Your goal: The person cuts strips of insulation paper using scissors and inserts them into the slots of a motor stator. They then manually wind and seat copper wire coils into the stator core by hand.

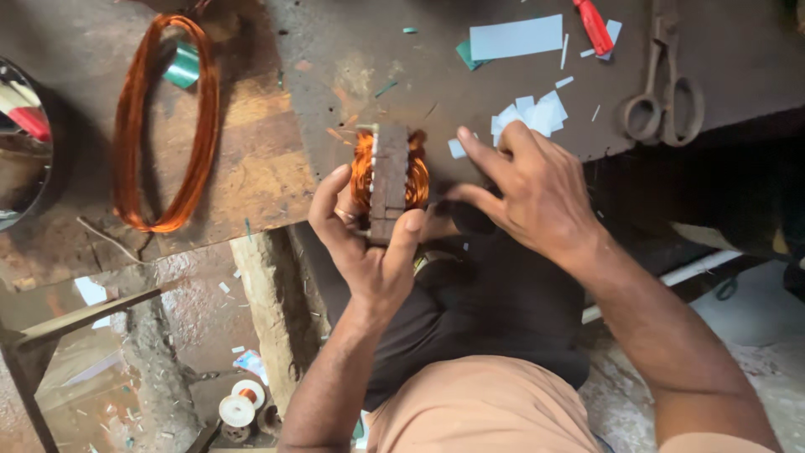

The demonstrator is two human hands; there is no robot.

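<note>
Left hand (369, 243): grips the stator core (389, 180) upright at the workbench (352, 75) edge.
Right hand (528, 189): fingers press its copper winding (418, 178).
Nearby: paper slips (532, 113), scissors (662, 84), wire coil (163, 122).

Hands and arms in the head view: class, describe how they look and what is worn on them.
Both the left hand and right hand are bare, without gloves. The forearms are uncovered, no sleeves reaching them. No watch or bracelet shows on either wrist.
</note>
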